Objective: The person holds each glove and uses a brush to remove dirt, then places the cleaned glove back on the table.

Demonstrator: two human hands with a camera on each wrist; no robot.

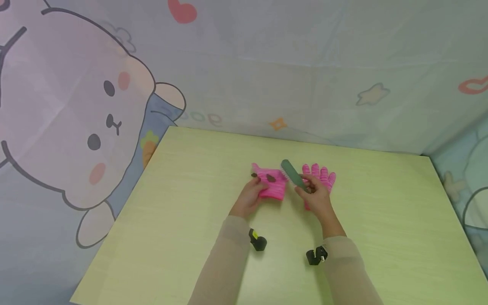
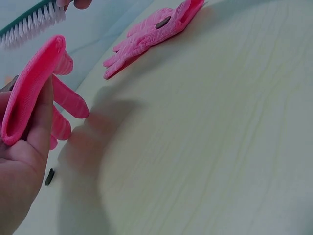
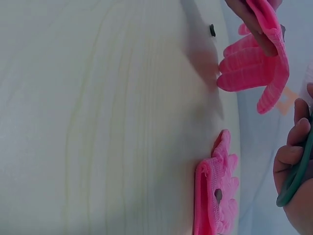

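A pink knit glove (image 1: pixel 276 190) with a dark patch on it is pinched at its cuff by my left hand (image 1: pixel 249 198), raised off the table in the left wrist view. My right hand (image 1: pixel 318 200) grips a green brush (image 1: pixel 292 173) by its handle. Its white bristles (image 2: pixel 36 22) face the held glove, with the brush head right by the glove's edge. A second pink glove (image 3: pixel 227 191), with a dark spot on it, lies on the table beyond my right hand, partly hidden by that hand in the head view.
The pale yellow-green table (image 1: pixel 389 220) reaches back to a cartoon-printed cloth (image 1: pixel 267 76). A small dark piece (image 2: pixel 50 176) lies on the table near the held glove. Black wrist devices (image 1: pixel 258 242) sit at both sleeves.
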